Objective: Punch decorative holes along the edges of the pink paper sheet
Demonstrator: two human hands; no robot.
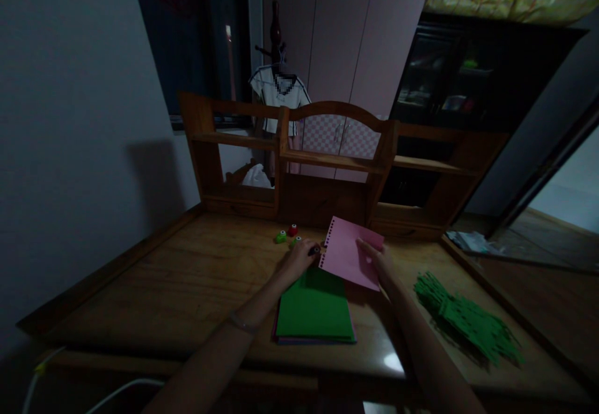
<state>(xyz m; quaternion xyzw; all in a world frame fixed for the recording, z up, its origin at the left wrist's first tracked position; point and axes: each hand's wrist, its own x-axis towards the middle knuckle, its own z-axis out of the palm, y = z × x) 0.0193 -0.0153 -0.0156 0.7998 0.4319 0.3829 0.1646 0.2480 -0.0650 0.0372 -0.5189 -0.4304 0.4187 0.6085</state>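
My left hand (301, 259) is closed around a small dark craft punch (314, 250), right beside the notched edge of a pink sheet of paper (350, 249). A row of small cut-outs runs along that left edge of the sheet. With thumb and fingers, my right hand (378, 259) grips the pink sheet near its right side and holds it tilted above the table. Below both hands lies a stack of coloured paper with a green sheet (316, 311) on top. Small punches in green (281, 237) and red (292, 230) stand behind my left hand.
A pile of cut green paper (468, 317) lies on the right of the wooden desk (196, 277). A wooden shelf unit (327, 161) rises along the desk's back edge. White cable (124, 389) hangs at the front left.
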